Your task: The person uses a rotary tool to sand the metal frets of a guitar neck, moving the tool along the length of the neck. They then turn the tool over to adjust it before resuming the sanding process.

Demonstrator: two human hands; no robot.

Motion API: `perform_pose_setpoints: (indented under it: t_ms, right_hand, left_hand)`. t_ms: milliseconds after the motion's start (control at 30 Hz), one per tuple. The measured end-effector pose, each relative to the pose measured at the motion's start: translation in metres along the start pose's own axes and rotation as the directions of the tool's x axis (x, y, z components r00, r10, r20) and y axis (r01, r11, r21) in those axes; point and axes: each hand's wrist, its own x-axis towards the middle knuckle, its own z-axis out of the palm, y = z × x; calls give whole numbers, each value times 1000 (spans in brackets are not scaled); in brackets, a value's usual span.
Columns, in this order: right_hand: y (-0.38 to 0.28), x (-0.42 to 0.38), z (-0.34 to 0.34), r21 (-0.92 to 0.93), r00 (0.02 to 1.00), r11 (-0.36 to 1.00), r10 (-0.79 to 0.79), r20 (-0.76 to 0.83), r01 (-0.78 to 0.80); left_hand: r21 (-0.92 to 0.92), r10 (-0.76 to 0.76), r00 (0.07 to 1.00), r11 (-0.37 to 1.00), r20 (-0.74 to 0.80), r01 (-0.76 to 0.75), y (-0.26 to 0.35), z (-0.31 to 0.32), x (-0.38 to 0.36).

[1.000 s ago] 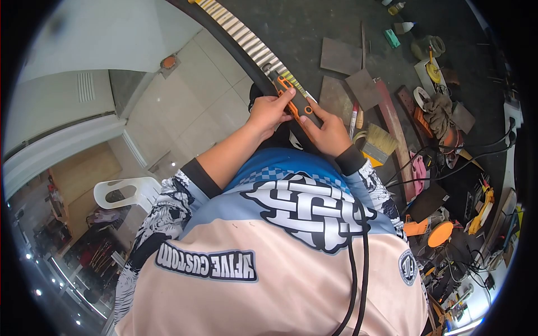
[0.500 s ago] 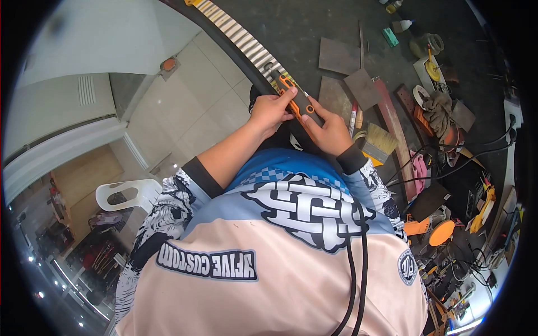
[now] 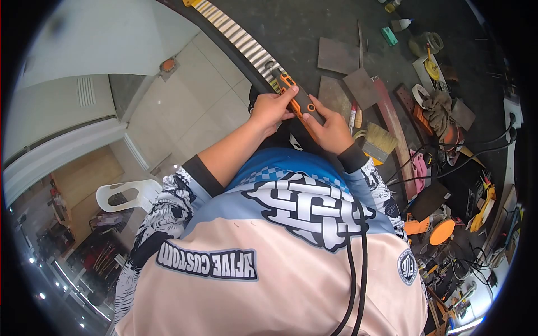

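Observation:
An orange and black tool [image 3: 300,99] is held between both hands, above the edge of the dark table. My left hand [image 3: 270,113] grips its left side, thumb on the orange part near the front end. Around the rear of its dark body my right hand [image 3: 330,130] is closed. The tool's front end is over the near end of a long ribbed metal strip [image 3: 238,38], which runs along the table edge to a yellow end piece [image 3: 192,3]. What the front end touches is too small to tell.
Dark flat plates [image 3: 339,56] lie on the table [image 3: 291,28] beyond the hands. Right of them are a reddish bar [image 3: 395,129], a wide brush [image 3: 381,140], a glass jar [image 3: 428,43] and black cables [image 3: 476,147]. A white plastic chair [image 3: 126,196] stands at the left.
The tool has turned slightly in the hands, showing more of its dark body. The fingers of my right hand have shifted a little; the rest looks the same.

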Motion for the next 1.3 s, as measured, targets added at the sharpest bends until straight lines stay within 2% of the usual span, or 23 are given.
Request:
perform_pose_setpoints:
  t_ms: [67,467,1300]
  right_hand:
    - [-3,0,-3,-16,999,999,33,15,-33]
    - [19,6,4,45,990,992,-111,-85,115]
    - [37,13,4,124,984,983,-123,-126,139]
  left_hand:
    - [9,4,1000,1000,5,-4,0,0,1]
    - [20,2,1000,1000,5,-3,2,3,6]
    - [62,2,1000,998,-2,-2,11,14,13]
